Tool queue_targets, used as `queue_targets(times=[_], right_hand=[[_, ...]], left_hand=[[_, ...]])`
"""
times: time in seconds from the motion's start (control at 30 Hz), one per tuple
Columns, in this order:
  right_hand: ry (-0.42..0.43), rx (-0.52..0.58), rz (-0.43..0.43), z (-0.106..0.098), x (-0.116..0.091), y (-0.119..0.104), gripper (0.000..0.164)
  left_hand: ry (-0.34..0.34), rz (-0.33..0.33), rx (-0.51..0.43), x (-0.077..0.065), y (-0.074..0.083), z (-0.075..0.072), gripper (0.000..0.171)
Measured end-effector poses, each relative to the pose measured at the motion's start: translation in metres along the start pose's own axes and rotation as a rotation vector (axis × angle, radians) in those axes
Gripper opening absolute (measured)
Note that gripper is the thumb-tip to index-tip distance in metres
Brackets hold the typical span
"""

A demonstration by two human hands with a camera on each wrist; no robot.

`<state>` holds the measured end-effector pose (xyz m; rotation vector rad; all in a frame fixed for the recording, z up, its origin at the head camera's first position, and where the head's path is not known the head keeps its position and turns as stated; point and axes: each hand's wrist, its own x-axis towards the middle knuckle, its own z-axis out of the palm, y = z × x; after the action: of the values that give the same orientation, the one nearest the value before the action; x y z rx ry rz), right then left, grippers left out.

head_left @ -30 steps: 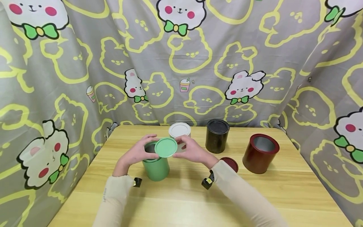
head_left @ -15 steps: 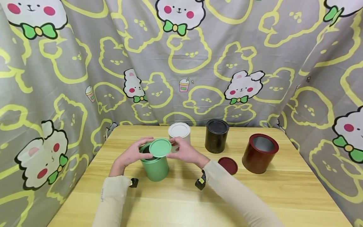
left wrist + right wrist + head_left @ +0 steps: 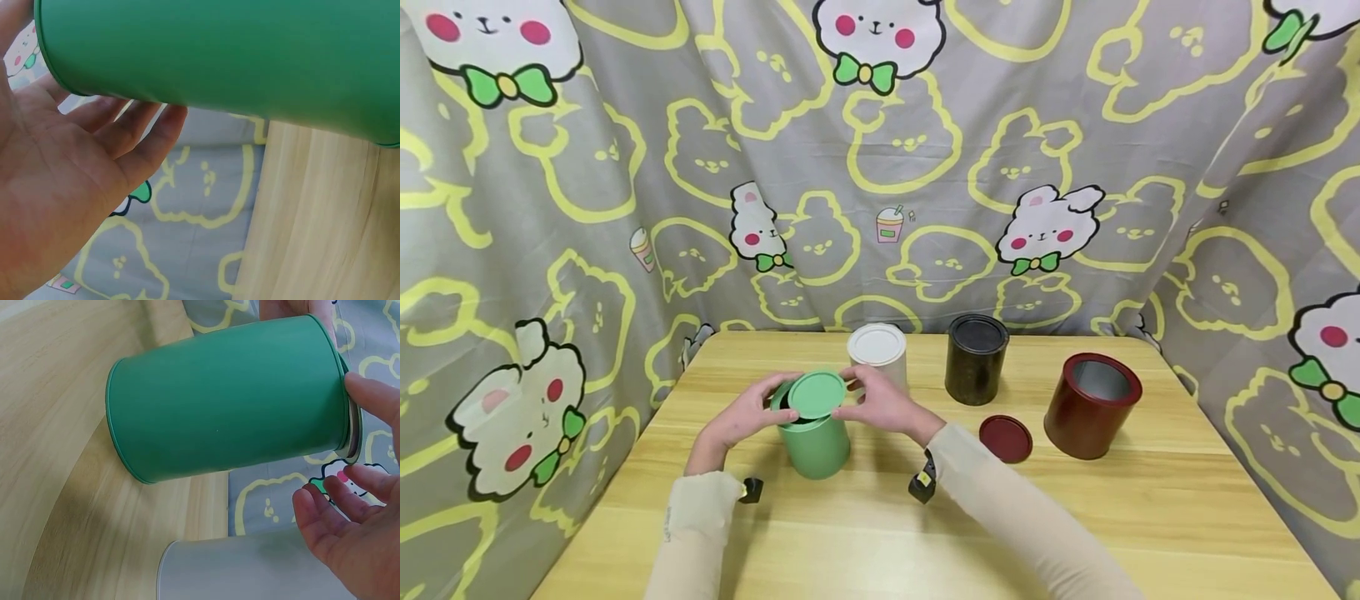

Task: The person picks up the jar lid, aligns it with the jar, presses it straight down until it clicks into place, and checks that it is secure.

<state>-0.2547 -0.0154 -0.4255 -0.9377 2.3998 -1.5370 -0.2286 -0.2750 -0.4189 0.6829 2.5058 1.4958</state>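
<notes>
A green can [image 3: 818,450] stands upright on the table. Its round green lid [image 3: 817,395] lies tilted over the mouth, with a dark gap showing along the left and front. My right hand [image 3: 880,400] pinches the lid's right side, thumb at the front edge and a finger at the back. In the right wrist view the lid [image 3: 355,428] sits slightly apart from the can's rim. My left hand [image 3: 748,414] holds the can's top rim from the left, thumb in front near the lid's edge. In the left wrist view its fingers [image 3: 153,134] reach behind the can.
Just behind the right hand is a white lidded can [image 3: 878,346]. A black lidded can [image 3: 976,362] stands to its right. Farther right is an uncovered dark red can [image 3: 1086,417], with a dark red lid [image 3: 1006,439] flat beside it. A patterned curtain [image 3: 925,167] hangs behind the table.
The green lid has moved left and down from in front of the can's mouth onto it. My right hand moved left with it; my left hand shifted slightly left, from the lid to the rim.
</notes>
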Motion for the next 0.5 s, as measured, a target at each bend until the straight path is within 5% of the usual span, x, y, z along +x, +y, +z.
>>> queue_targets(times=[0.5], right_hand=[[-0.054, -0.116, -0.044, 0.0020, 0.0003, -0.0042, 0.057]], left_hand=[[0.011, 0.004, -0.023, -0.0076, -0.0028, -0.0034, 0.055]])
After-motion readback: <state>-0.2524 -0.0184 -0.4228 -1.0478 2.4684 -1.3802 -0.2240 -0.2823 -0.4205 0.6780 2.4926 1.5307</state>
